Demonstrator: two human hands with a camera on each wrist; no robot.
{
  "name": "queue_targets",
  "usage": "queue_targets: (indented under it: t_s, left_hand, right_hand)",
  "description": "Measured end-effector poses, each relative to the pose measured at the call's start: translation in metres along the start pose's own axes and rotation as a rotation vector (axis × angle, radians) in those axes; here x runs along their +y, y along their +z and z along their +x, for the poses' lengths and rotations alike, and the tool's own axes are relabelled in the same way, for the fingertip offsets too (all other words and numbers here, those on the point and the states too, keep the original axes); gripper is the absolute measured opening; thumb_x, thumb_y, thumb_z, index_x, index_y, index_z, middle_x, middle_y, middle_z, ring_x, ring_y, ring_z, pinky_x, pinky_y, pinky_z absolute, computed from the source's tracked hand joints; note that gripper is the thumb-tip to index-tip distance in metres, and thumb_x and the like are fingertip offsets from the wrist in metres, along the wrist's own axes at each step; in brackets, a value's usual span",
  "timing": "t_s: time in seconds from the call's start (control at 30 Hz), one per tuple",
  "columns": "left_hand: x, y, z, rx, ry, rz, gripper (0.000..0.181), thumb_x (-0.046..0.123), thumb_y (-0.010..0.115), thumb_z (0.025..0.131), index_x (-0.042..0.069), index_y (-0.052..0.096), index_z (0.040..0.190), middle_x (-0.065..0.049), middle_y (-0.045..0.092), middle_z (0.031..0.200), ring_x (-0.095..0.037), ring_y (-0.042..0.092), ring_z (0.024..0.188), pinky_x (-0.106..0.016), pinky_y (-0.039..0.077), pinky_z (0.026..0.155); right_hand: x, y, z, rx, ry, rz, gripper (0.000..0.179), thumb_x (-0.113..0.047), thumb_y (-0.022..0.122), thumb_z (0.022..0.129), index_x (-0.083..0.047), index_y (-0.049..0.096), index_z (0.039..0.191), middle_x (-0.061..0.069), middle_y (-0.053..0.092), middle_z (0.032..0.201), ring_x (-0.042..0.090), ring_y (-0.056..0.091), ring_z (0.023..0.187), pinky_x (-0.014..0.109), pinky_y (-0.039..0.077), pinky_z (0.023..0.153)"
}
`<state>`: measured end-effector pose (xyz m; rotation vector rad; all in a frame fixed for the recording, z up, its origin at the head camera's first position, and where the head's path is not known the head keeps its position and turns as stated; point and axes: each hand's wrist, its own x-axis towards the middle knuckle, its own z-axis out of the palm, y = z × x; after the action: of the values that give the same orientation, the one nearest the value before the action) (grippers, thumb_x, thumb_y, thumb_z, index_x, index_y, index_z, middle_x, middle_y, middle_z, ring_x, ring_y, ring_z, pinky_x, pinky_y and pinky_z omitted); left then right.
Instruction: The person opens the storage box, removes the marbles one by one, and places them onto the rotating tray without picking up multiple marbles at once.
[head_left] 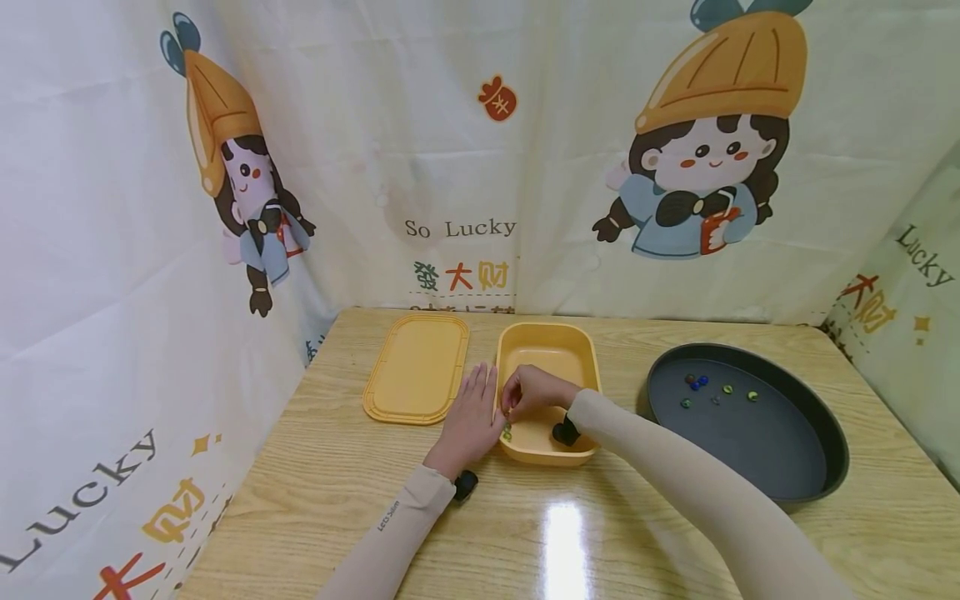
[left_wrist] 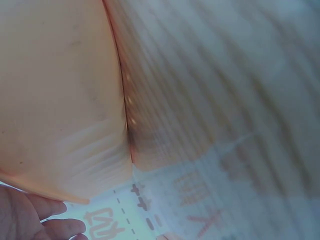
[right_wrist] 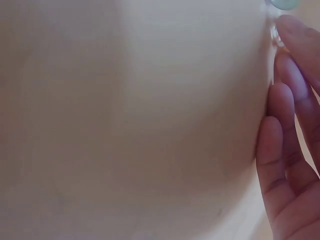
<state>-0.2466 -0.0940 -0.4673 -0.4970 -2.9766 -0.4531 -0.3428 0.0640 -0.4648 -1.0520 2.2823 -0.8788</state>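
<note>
A yellow plastic box [head_left: 558, 333] stands open near the middle of the table. My right hand [head_left: 534, 390] reaches down inside it at the left wall. In the right wrist view, its thumb and forefinger pinch a small clear glass marble [right_wrist: 277, 37], partly hidden by the fingertips. A greenish marble [right_wrist: 284, 4] sits just beyond. In the head view, a yellow-green marble [head_left: 507, 436] lies by the box's left wall, below those fingers. My left hand [head_left: 472, 421] lies with straight fingers along the outside of that wall; its palm side is hidden.
The yellow lid [head_left: 416, 371] lies flat left of the box. To the right is a dark round pan [head_left: 757, 446] with several blue, green, brown and clear marbles. A printed curtain [head_left: 562, 167] hangs behind the wooden table [head_left: 300, 500].
</note>
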Motion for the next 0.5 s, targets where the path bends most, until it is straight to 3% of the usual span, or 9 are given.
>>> queue_targets:
  t_s: [0.27,0.5]
  left_hand:
    - [-0.0003,0.0009,-0.0001,0.023,0.014,0.012,0.063,0.025,0.044,0.095,-0.002,0.022,0.148,-0.021,0.024,0.154,-0.031,0.019,0.145,-0.043,0.018,0.119]
    - [-0.0012,0.0001,0.0015,0.005,0.036,0.048,0.064,0.026,0.041,0.095,-0.003,0.020,0.148,-0.020,0.022,0.155,-0.032,0.019,0.145,-0.043,0.017,0.119]
  right_hand:
    - [0.0008,-0.0003,0.0008,0.002,-0.016,-0.070,0.005,-0.006,0.074,0.073,-0.004,0.072,0.077,-0.004,0.066,0.067,0.001,0.052,0.059,0.016,0.046,0.058]
    - [-0.0015,-0.0069,-0.0047,0.017,-0.053,-0.056,0.004,-0.005,0.076,0.073,-0.008,0.074,0.077,0.000,0.070,0.072,0.000,0.057,0.062,0.017,0.050,0.062]
